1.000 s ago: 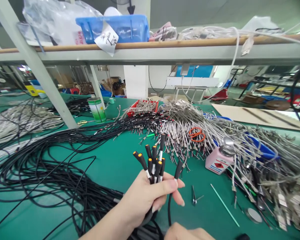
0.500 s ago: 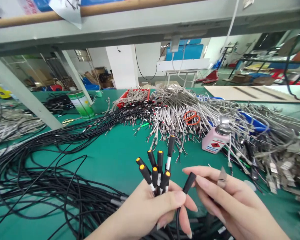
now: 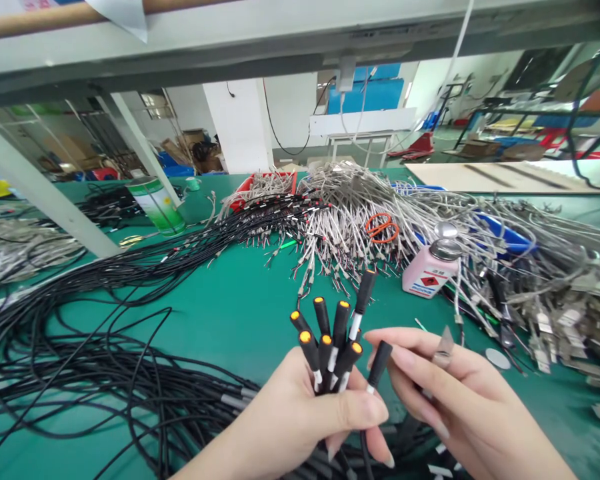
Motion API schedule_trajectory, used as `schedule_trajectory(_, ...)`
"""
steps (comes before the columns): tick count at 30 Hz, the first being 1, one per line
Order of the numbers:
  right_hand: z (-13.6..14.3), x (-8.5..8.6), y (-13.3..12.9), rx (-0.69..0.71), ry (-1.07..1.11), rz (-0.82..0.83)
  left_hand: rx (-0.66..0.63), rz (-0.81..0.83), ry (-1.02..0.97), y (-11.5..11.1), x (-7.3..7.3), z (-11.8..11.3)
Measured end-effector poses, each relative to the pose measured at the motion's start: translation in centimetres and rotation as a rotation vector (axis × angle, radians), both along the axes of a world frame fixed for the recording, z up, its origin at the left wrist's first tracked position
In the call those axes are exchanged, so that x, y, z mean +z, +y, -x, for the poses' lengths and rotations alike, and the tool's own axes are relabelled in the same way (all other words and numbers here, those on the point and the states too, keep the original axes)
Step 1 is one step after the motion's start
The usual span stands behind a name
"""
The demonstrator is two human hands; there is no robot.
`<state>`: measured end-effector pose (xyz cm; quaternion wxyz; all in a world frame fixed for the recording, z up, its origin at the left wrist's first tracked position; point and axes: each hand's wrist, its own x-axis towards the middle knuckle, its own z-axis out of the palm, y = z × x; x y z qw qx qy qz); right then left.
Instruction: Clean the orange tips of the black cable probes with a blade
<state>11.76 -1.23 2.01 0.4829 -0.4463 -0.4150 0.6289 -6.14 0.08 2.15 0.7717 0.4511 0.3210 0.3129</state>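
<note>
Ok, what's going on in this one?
A person's left hand grips a bunch of black cable connectors, several showing orange ends. The right hand is at a separate black connector beside the left thumb; whether its fingertips pinch it is unclear. More black cables lie across the green worktable on the left, and a heap of pale cables lies beyond the hands, near a pink dispenser bottle.

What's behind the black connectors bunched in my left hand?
Beyond the black connectors in your left hand, the green tabletop and a pile of gray cables show. Whatever the connectors and hand directly cover can't be seen.
</note>
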Motion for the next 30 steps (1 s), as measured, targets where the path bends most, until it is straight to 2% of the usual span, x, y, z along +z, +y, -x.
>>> schedule_trajectory(5, 0.1, -0.2, 0.0, -0.014, 0.028, -0.027, -0.003, 0.011, -0.009, 0.1, 0.2, -0.2)
schedule_trajectory(10, 0.8, 0.9, -0.6, -0.121, 0.036, 0.078, -0.008, 0.021, 0.033, 0.0, 0.5, -0.4)
schedule_trajectory(15, 0.8, 1.4, -1.0, -0.091, 0.026, 0.08, -0.007, 0.066, 0.044, -0.2, 0.3, -0.6)
schedule_trajectory(20, 1.4, 1.5, -1.5, -0.084, 0.157, 0.204, -0.04, 0.031, 0.054, -0.2, -0.3, -0.6)
schedule_trajectory(23, 1.1, 1.0, -1.3, -0.083, 0.167, 0.141, -0.077, -0.019, 0.028, -0.1, -0.4, -0.6)
schedule_trajectory(26, -0.7, 0.3, -0.4, -0.096, -0.009, 0.032, -0.032, -0.098, 0.041, 0.0, -0.2, -0.6)
schedule_trajectory(28, -2.2, -0.1, 0.5, -0.15, -0.288, -0.083, 0.035, -0.119, 0.074, 0.0, -0.2, -0.5)
schedule_trajectory(30, -3.6, -0.2, 1.4, -0.304, -0.663, -0.283, 0.084, -0.106, 0.089, 0.1, -0.3, -0.5)
